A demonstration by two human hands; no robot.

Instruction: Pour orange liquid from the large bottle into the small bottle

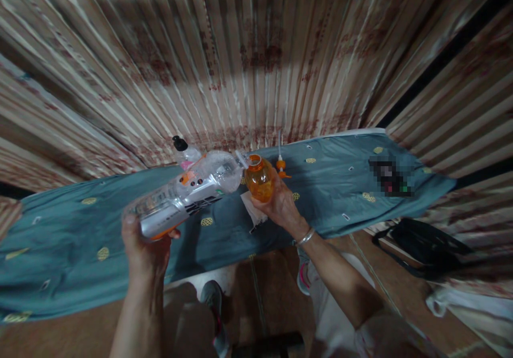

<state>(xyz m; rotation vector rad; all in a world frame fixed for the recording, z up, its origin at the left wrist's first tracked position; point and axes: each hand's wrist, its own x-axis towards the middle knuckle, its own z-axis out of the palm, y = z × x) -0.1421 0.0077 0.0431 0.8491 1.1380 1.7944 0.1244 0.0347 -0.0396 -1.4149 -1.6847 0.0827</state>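
My left hand [145,243] is wrapped round the base of a large clear plastic bottle [184,197] with a silver and orange label. The bottle lies nearly level, its neck pointing right at the mouth of a small orange bottle [259,179]. That orange bottle is upright and uncapped in my right hand [284,203], closed round its right side and base. Whether the two mouths touch is hard to tell. An orange pump top [281,166], its tube pointing up, stands on the cloth behind my right hand.
A teal patterned cloth [320,187] covers the long surface. On it are a clear bottle with a black top [187,155], a pale pouch [253,211] and a blurred-out item [388,176]. A black bag [425,243] lies at the right.
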